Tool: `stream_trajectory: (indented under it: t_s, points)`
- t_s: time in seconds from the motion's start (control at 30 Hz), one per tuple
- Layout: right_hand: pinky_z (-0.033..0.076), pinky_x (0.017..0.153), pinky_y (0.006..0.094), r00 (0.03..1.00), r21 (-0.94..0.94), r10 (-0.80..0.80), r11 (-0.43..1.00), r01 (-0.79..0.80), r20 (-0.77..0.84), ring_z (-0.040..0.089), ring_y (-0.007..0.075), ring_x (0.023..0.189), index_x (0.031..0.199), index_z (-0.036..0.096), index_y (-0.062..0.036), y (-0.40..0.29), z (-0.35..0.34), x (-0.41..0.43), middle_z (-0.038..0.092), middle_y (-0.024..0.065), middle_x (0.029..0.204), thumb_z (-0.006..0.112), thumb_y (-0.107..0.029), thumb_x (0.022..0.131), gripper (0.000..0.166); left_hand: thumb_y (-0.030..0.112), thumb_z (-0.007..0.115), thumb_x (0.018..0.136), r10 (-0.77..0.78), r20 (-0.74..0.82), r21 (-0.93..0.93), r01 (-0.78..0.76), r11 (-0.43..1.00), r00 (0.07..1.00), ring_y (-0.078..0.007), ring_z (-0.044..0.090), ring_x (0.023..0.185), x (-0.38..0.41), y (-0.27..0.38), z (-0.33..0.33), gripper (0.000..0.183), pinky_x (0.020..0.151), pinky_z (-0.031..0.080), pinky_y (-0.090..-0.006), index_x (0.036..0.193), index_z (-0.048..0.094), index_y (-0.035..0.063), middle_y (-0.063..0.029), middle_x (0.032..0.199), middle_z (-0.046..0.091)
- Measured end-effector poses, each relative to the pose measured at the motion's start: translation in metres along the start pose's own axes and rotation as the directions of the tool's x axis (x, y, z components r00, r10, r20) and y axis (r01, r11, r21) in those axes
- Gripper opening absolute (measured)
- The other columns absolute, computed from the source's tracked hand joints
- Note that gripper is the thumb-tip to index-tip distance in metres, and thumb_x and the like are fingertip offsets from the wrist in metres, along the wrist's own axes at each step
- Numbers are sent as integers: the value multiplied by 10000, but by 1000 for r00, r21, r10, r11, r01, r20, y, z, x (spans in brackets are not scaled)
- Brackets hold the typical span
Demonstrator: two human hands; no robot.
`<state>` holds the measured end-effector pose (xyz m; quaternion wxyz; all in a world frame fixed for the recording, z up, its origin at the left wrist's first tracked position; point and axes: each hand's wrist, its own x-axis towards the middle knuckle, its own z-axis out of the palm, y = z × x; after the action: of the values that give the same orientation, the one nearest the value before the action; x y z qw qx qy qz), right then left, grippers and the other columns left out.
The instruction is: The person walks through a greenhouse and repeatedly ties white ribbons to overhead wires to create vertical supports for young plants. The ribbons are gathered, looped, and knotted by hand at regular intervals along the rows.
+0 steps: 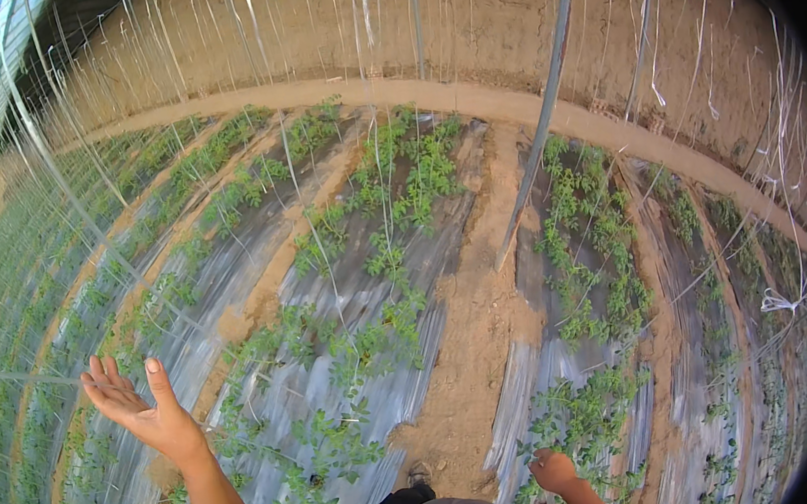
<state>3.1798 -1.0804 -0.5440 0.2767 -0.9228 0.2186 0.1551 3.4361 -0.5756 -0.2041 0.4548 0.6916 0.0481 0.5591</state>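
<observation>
Raised at the left, my left hand (141, 406) has its palm turned up and its fingers apart. A pale strand (10, 374), string or wire, runs from the left rim to its fingers and seems to touch them; nothing is gripped. My right hand (553, 470) hangs low on the right with its fingers curled. It is over a row of young leafy plants (589, 410) that look like tomato plants; whether it holds anything is hidden. More such plants (336, 441) grow through plastic mulch film (292, 394) between my hands.
A bare soil path (455, 366) runs ahead from my feet. A slanted metal pole (546, 121) stands beside it. Many white strings (381, 179) hang over the rows. A tangled string bundle (780, 300) hangs at right. An earthen wall (496, 21) closes the far side.
</observation>
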Motion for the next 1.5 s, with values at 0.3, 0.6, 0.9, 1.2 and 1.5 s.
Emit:
stream_trajectory:
  t_s: [0.3, 0.6, 0.9, 1.2, 1.5]
  points:
    - [563, 807, 408, 958, 284, -280, 915, 285, -60, 722, 326, 899, 1223, 652, -17, -168, -90, 231, 741, 168, 976, 669, -319, 917, 430, 195, 720, 929, 14, 253, -104, 13, 994, 967, -339, 365, 1452, 23, 12, 198, 891, 1198, 251, -472, 1583, 142, 16, -229, 1558, 355]
    - [551, 807, 360, 888, 669, -419, 606, 430, -191, 692, 236, 929, 1258, 609, 58, -270, -194, 564, 709, 161, 1101, 741, -284, 907, 507, 223, 696, 945, -74, 122, -158, 93, 983, 990, -316, 441, 1387, 25, 10, 359, 836, 1138, 337, -448, 1578, 179, 47, -204, 1485, 446]
    - [352, 1140, 445, 684, 661, -492, 257, 705, -539, 406, 350, 1423, 1534, 345, -3, -525, -424, 790, 404, 261, 1533, 686, -389, 949, 779, 282, 718, 929, -246, 9, -105, 246, 964, 969, -260, 549, 1264, 15, 24, 448, 818, 1073, 395, -394, 1532, 235, 15, -162, 1359, 562]
    - [275, 1144, 418, 387, 854, -840, -156, 497, -379, 517, 235, 1163, 1596, 152, -18, -649, -394, 722, 588, 87, 1196, 480, -421, 1062, 745, 201, 742, 919, -322, 114, -194, 339, 920, 940, -268, 556, 1244, 10, 18, 486, 805, 1059, 438, -397, 1522, 242, 17, -181, 1357, 536]
    - [457, 1001, 442, -36, 530, -957, -191, 826, -289, 571, 340, 1204, 1477, 379, 38, -636, -355, 536, 555, 209, 1322, 733, -237, 910, 724, 232, 762, 918, -253, 279, 6, 262, 965, 926, -239, 572, 1216, 40, -7, 556, 716, 1067, 433, -393, 1468, 365, 2, -181, 1359, 534]
